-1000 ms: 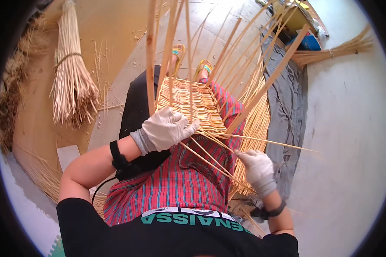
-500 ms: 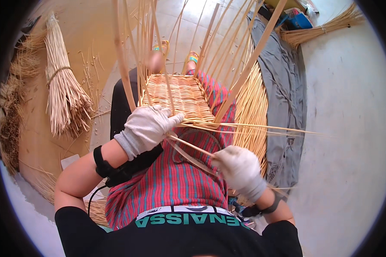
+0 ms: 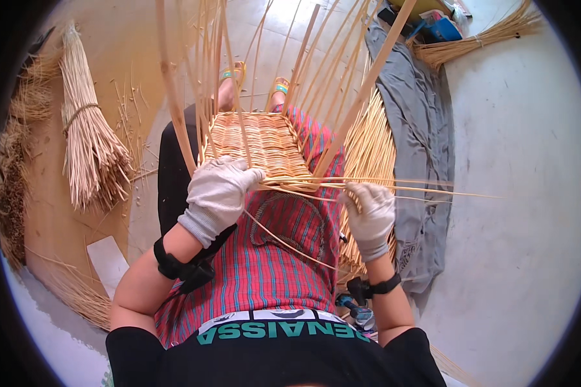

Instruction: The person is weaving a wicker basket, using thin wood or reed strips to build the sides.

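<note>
A partly woven wicker basket rests across my lap, its flat tan base facing up and tall stakes rising around it. My left hand, in a white glove, is closed on the near left edge of the basket. Off the near right corner, my gloved right hand pinches a thin wicker strand that runs along the near edge. Several long strand ends stick out to the right past that hand. One loose strand hangs slantwise over the red checked cloth.
A tied bundle of canes lies on the floor at the left, with darker fibres beyond it. To the right, long canes lie on a grey cloth. Another bundle and a blue container are at the far right.
My right hand has moved up and slightly right, bringing a strand from below the basket to its near edge. My left hand stays on the edge; the whole view has shifted slightly.
</note>
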Demonstrator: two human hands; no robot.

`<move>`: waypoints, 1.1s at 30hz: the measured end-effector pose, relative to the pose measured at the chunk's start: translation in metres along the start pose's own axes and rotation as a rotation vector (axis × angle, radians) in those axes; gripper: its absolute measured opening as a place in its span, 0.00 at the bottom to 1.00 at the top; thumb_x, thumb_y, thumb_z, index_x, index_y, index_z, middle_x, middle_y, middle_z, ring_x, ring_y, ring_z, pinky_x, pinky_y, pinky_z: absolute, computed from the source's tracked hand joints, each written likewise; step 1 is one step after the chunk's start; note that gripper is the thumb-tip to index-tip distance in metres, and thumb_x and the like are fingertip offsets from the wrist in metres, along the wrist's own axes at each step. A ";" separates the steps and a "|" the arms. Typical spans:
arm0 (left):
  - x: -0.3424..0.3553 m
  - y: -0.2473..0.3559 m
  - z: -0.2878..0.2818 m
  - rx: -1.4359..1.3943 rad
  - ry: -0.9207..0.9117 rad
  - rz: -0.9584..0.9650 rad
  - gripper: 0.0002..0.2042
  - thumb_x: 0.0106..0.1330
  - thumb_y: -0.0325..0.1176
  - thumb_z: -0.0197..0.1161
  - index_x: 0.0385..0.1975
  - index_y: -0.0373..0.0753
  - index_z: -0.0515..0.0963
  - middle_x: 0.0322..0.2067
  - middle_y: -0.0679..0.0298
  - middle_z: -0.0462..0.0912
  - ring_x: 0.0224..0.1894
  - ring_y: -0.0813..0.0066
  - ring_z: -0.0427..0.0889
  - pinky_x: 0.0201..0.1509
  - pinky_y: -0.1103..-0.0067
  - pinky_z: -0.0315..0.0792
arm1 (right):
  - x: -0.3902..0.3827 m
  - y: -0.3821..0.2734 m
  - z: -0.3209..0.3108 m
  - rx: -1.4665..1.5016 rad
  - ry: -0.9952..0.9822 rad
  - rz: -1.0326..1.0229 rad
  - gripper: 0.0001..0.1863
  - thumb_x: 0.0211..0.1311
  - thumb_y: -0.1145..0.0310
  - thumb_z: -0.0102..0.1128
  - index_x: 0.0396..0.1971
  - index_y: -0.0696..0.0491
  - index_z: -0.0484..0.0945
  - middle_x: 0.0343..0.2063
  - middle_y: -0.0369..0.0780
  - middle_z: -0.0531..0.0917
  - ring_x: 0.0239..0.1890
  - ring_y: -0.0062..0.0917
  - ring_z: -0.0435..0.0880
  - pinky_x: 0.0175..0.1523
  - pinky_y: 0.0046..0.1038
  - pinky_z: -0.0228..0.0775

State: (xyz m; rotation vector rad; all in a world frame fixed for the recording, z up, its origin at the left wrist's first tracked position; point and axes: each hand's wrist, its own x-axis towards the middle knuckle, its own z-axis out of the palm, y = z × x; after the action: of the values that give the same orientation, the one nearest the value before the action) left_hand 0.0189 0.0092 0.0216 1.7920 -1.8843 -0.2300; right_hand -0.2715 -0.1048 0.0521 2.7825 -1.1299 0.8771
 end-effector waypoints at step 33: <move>0.000 0.023 0.055 -0.084 0.128 -0.031 0.19 0.62 0.34 0.61 0.54 0.46 0.81 0.47 0.63 0.85 0.55 0.63 0.83 0.58 0.64 0.75 | 0.171 -0.074 0.172 1.092 -0.318 0.646 0.14 0.76 0.62 0.56 0.38 0.59 0.83 0.22 0.37 0.83 0.25 0.18 0.79 0.31 0.26 0.69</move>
State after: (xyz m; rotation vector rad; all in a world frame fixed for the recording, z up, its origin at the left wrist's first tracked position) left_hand -0.0282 -0.0008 -0.0145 1.7387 -1.7338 -0.1973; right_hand -0.0392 -0.1963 0.0079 3.4725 -2.2309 1.4933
